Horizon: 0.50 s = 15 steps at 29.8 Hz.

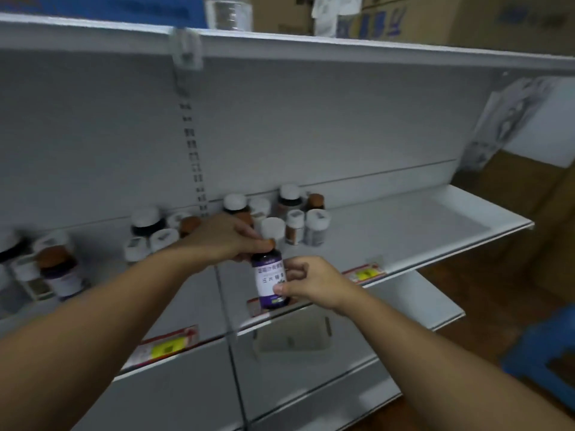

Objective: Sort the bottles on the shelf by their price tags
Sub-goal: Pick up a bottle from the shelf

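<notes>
A white metal shelf (404, 225) carries the bottles. A group of white-capped bottles (292, 213) stands far on it, near the back panel. A second group (155, 228) stands more to the left. On the near edge sit red and yellow price tags (365, 275), one to the left (165, 348).

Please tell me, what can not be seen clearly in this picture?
- Price tags, head view: print blurred, no price readable.
- Held bottle: cap hidden by the left hand; label edge covered by the right hand.
- Rear bottles: labels blurred and blocked by front ones.
- Far-left bottles: cut by the edge.
</notes>
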{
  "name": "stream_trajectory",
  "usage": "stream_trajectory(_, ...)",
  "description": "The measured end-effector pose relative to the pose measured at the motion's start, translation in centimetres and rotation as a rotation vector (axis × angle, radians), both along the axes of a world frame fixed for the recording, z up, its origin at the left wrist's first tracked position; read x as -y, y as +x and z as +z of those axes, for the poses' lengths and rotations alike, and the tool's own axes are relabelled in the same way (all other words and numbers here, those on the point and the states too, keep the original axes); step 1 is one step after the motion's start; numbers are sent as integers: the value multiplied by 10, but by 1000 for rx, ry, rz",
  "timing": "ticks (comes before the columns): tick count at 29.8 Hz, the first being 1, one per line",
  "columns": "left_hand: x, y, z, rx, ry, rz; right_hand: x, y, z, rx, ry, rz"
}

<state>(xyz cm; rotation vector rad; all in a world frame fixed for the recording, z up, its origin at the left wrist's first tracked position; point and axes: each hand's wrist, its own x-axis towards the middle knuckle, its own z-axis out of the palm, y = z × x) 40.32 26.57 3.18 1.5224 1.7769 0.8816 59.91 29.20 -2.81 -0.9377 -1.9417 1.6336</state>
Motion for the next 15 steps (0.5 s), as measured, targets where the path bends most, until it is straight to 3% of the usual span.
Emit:
stream_trajectory(6,-69,113,0,-292,100,93,-85,80,4,282,358,-137)
stream_trajectory(8,-85,133,-2,-292,107,77,-107,92,-1,355,473,-214)
stream_trajectory(15,-116,149,-24,-363,79,50,-139,100,-31,420,475,-218)
